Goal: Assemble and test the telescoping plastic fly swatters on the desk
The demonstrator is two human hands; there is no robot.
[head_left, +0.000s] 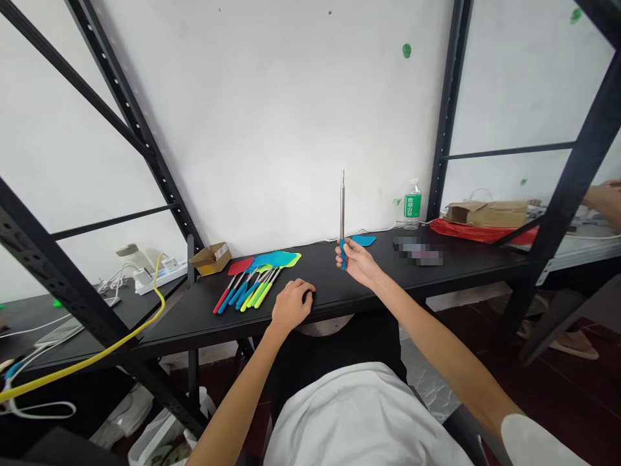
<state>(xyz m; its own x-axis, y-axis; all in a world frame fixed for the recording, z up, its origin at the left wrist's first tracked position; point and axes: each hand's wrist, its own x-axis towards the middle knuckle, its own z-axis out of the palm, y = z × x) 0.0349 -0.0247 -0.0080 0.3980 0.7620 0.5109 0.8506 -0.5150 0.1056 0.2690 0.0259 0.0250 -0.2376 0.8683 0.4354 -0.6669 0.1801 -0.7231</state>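
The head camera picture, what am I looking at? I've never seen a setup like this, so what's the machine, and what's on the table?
There's no machine: a person works bare-handed, and the single picture comes from a camera on their head, looking forward and down.

Their right hand holds up a slim silver metal rod with a blue handle. Their left hand rests near the front edge of the black table.

Left of that hand lie flat-headed red, blue and yellow-green tools, resembling fly swatters, near a small open cardboard box. Rightward are a flat blue piece, a clear green-labelled bottle and something blurred out.
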